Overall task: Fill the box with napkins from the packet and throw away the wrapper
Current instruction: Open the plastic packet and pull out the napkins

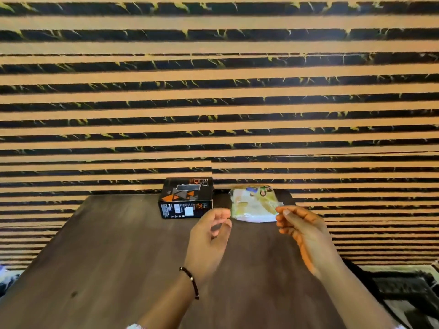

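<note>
Table: one box, one packet, two hands.

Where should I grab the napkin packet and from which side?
Probably by its near short edge, coming from the front with the right hand, which is nearest. The packet lies flat at the table's far end, its soft end facing you; the box stands apart on its left.

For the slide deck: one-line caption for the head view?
Both hands, left and right, hover empty over the table, reaching toward the napkin packet beside the closed black box.
</note>
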{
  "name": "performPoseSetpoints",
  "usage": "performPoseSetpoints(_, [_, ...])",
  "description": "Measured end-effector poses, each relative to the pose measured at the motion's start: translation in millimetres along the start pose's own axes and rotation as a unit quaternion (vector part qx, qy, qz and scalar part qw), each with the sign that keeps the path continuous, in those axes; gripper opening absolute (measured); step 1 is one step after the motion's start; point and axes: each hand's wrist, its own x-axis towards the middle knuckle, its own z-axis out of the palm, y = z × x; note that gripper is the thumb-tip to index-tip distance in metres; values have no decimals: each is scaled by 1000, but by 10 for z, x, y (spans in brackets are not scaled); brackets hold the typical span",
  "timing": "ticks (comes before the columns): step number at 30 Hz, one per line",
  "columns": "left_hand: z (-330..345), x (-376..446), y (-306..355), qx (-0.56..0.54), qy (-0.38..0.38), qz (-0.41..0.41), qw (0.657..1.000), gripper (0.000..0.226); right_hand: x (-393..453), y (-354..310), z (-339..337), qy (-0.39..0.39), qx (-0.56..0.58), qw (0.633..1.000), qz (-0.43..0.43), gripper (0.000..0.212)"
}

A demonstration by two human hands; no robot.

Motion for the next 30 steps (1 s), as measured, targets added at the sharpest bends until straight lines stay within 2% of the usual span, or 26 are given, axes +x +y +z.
performPoseSetpoints(7, [465,607,-583,20,-32,-105,994,17,905,681,-349,-3,-37,981,189,23])
performPoseSetpoints(11, [607,904,-896,52,-68,-140,986,27,1319,1024,-437,52,-49,965,252,31])
performPoseSetpoints(16, [758,1250,-1205,90,-94,-180,975,51,1622,1235,-405,95,-101,957,254,35])
performPoseSetpoints(20, [868,1472,-1439,147,-107,-183,966,49,1772,1387,-368,95,-132,959,231,51])
performPoseSetpoints(26, [1055,1682,-1661,119,-149,-189,963,49,1992,1570,-362,51,-154,953,255,55])
performPoseSetpoints(30, [1105,1711,-1682,172,-146,-201,953,45,2045,1759,-390,41,-219,942,252,65])
